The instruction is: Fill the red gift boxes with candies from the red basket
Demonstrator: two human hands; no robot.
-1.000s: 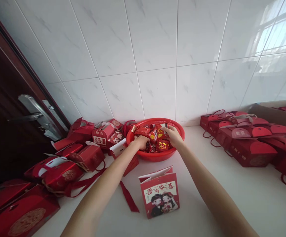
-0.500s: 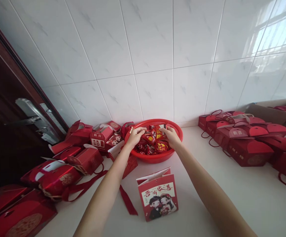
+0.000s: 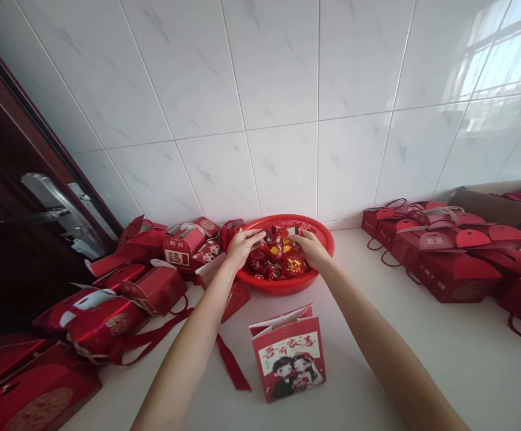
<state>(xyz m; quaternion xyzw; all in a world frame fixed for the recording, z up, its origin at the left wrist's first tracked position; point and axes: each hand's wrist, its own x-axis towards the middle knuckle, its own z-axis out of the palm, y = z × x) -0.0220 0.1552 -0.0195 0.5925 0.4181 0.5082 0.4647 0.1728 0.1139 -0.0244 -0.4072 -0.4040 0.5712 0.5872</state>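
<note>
A red plastic basket full of small, shiny red wrapped candies stands against the tiled wall. Over its left side reaches my left hand, fingers stretched out above the candies and nothing visible in them. At the right side, my right hand has thumb and fingers closed on the edge of a wrapped candy packet; the fingertips are partly hidden. Between my forearms, a red paper gift bag with a cartoon couple on its front stands upright, its top open.
Several red gift boxes crowd the left side, with a dark red ribbon trailing from them. More red boxes with cord handles stand in rows at the right. A cardboard carton sits behind them. A dark door is at far left.
The fingers of my left hand have straightened and moved slightly right over the candies. My right hand stays nearly in place. The gift bag has not moved.
</note>
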